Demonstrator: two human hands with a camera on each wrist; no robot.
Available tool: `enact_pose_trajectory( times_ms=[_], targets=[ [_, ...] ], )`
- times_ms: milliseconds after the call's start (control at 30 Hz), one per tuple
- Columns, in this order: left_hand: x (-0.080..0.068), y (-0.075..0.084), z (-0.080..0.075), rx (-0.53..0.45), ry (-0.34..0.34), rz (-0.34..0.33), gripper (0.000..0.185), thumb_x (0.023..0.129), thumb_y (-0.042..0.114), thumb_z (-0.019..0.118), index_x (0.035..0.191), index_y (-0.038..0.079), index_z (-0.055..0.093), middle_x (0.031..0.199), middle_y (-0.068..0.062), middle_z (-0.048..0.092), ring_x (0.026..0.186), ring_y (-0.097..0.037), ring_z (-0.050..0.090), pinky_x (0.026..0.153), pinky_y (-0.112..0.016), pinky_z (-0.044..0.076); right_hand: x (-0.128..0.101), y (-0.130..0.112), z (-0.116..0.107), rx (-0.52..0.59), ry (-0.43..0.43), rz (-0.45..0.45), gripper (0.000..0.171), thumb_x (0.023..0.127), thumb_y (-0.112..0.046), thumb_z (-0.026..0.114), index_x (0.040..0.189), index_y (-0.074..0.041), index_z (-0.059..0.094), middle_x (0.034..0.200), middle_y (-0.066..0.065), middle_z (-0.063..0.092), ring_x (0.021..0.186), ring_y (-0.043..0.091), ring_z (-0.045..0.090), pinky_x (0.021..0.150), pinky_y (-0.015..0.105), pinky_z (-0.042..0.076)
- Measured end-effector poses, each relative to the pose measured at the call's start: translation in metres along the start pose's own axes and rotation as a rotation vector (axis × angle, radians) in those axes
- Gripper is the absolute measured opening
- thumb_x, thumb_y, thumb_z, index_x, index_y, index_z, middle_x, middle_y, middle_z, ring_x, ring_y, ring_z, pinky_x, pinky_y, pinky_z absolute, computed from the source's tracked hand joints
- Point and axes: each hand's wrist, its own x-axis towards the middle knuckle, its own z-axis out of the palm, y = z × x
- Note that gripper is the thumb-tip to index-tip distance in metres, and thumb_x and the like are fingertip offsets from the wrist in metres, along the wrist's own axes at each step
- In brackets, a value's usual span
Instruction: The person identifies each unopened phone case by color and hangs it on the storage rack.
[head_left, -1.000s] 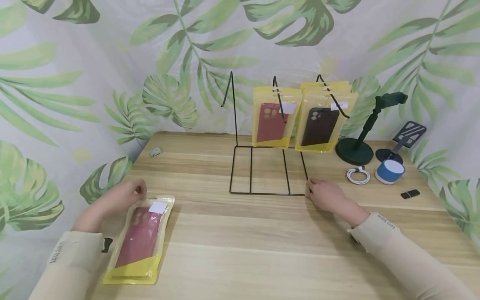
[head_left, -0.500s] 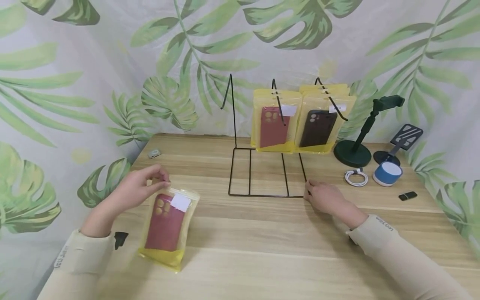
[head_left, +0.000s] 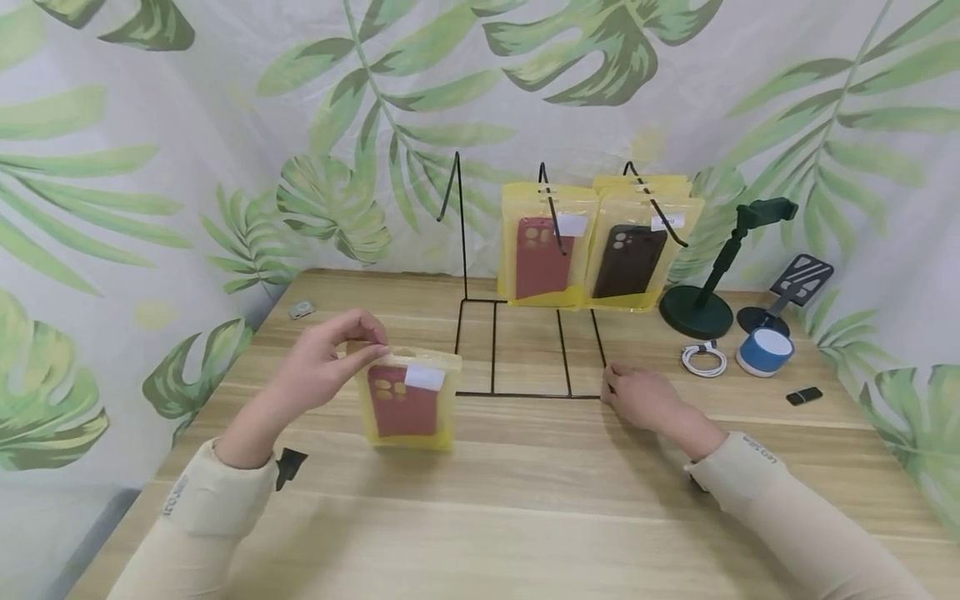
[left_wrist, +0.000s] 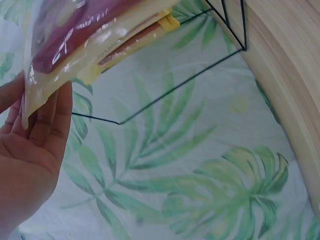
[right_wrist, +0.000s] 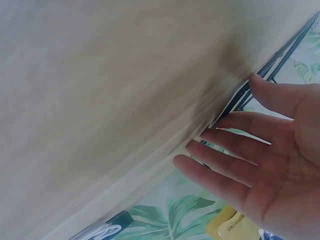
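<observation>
My left hand [head_left: 324,360] pinches the top edge of a clear and yellow pouch holding a red phone case [head_left: 405,404]. The pouch hangs upright above the table, just in front of the black wire rack [head_left: 493,350] and left of its middle. In the left wrist view the pouch [left_wrist: 75,45] fills the upper left, its edge between thumb and fingers. My right hand [head_left: 643,397] rests at the rack base's front right corner. In the right wrist view its fingers [right_wrist: 235,165] are fairly straight, with thumb tip and fingertips touching the wire and table.
On the rack's middle hook hang pouches with a red case [head_left: 543,262]; its right hook carries pouches with a black case [head_left: 628,262]. A green stand [head_left: 697,312], dark phone holder [head_left: 765,321], coiled white cable [head_left: 703,360], blue round speaker-like object [head_left: 765,352] and small black stick [head_left: 804,396] lie right.
My left hand has lifted the pouch from the table at the left and carried it right and forward toward the rack. The right hand stays at the rack's corner.
</observation>
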Motion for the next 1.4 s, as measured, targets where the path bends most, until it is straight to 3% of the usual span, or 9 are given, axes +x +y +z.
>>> enact_pose_trajectory(
  times_ms=[267,533,733,900,1133,1267,1400],
  targets=[
    [0.022,0.022,0.024,-0.171,0.133,0.114,0.024,0.088,-0.012,0.065,0.109,-0.008,0.056,0.082,-0.014,0.068,0.079,0.001,0.061,0.074,-0.012,0.049,0.002,-0.002,0.001,0.022,-0.02,0.013,0.048,0.1,-0.029,0.058,0.134,0.005,0.058,0.138,0.025,0.057,0.12,0.042,0.06,0.097,0.053,0.052],
    [0.054,0.055,0.054,-0.252,0.107,0.176,0.028,0.091,-0.006,0.065,0.116,-0.005,0.053,0.08,-0.013,0.068,0.067,-0.007,0.058,0.057,-0.021,0.043,0.002,0.0,0.0,0.03,-0.036,0.039,0.048,0.1,-0.028,0.058,0.135,0.005,0.057,0.139,0.025,0.056,0.123,0.041,0.059,0.099,0.054,0.05],
    [0.08,0.079,0.071,-0.252,0.15,0.239,0.027,0.091,-0.003,0.066,0.115,-0.004,0.053,0.082,-0.014,0.071,0.071,-0.017,0.064,0.056,-0.021,0.042,0.003,0.0,-0.001,0.03,-0.021,0.035,0.047,0.1,-0.028,0.057,0.134,0.004,0.058,0.139,0.023,0.057,0.122,0.041,0.059,0.097,0.054,0.051],
    [0.105,0.089,0.084,-0.282,0.169,0.274,0.023,0.093,-0.002,0.064,0.114,-0.005,0.054,0.087,-0.016,0.07,0.076,-0.022,0.065,0.059,-0.022,0.045,0.002,0.0,-0.002,0.037,-0.021,0.038,0.047,0.1,-0.027,0.057,0.134,0.005,0.058,0.139,0.023,0.057,0.122,0.041,0.059,0.096,0.054,0.052],
    [0.133,0.085,0.093,-0.15,0.244,0.289,0.019,0.095,0.004,0.063,0.113,-0.002,0.058,0.098,-0.013,0.072,0.086,-0.021,0.068,0.071,-0.027,0.052,0.002,0.001,0.001,0.039,-0.01,0.038,0.047,0.099,-0.027,0.058,0.134,0.005,0.057,0.139,0.025,0.056,0.122,0.043,0.058,0.096,0.055,0.052],
    [0.143,0.079,0.098,-0.069,0.262,0.306,0.02,0.095,0.006,0.064,0.113,0.0,0.058,0.096,-0.012,0.073,0.084,-0.021,0.069,0.067,-0.032,0.054,0.002,0.001,0.001,0.04,-0.005,0.037,0.047,0.099,-0.026,0.059,0.134,0.006,0.057,0.139,0.026,0.056,0.121,0.043,0.059,0.096,0.055,0.052],
    [0.151,0.072,0.103,-0.023,0.252,0.275,0.021,0.096,0.008,0.064,0.115,0.002,0.058,0.101,-0.012,0.074,0.087,-0.021,0.069,0.06,-0.03,0.05,0.003,0.0,0.002,0.041,-0.01,0.039,0.047,0.099,-0.027,0.059,0.134,0.005,0.058,0.139,0.025,0.057,0.121,0.043,0.06,0.096,0.055,0.052]
  ],
)
